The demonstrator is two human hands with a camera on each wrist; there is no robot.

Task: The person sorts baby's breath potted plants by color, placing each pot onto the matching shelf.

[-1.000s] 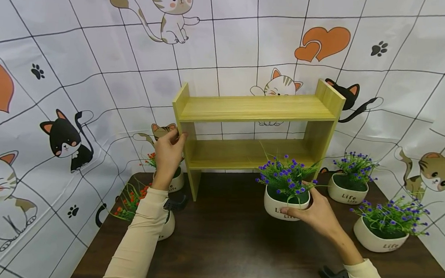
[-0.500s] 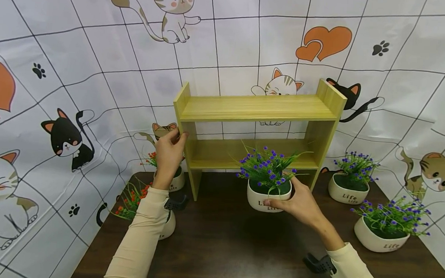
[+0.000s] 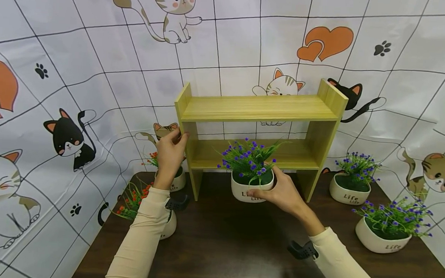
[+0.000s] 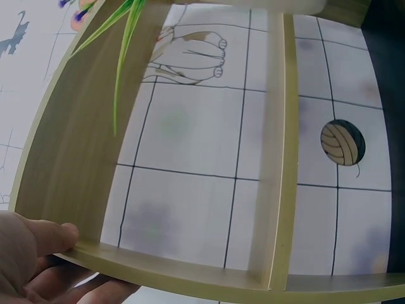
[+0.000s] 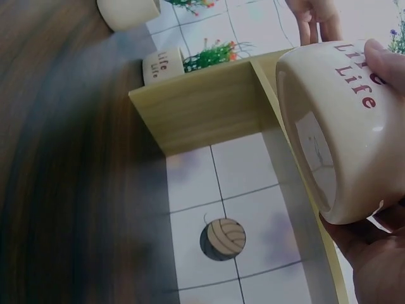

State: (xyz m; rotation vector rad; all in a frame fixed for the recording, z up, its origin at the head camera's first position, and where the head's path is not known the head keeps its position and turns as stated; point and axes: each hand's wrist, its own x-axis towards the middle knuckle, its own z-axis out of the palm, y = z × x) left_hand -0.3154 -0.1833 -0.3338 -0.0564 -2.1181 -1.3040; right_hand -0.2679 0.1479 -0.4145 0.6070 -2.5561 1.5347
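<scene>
Our right hand [image 3: 280, 194] grips the white glazed pot marked "Life" [image 3: 250, 191] by its side wall, thumb on the front and fingers curled round its side and underneath; it hangs off the dark wooden table [image 3: 238, 250], level with the lower board just beyond the fingertips. We judge the glaze smooth and slippery and the pot breakable yet fairly light, so it should be held by the body, never by the plant. Inside it sit dark green filler and a soft tuft of purple-flowered plastic greenery [image 3: 247, 156] that would bend if squeezed. Our left hand [image 3: 170, 153] clasps the left upright of the pale two-tier wooden shelf [image 3: 258, 109], fingers curled round its edge. Farther to the right of the gripping hand, two matching purple-flowered pots [image 3: 382, 240] rest on the table; orange-flowered ones [image 3: 132, 199] stand beside the left forearm.
</scene>
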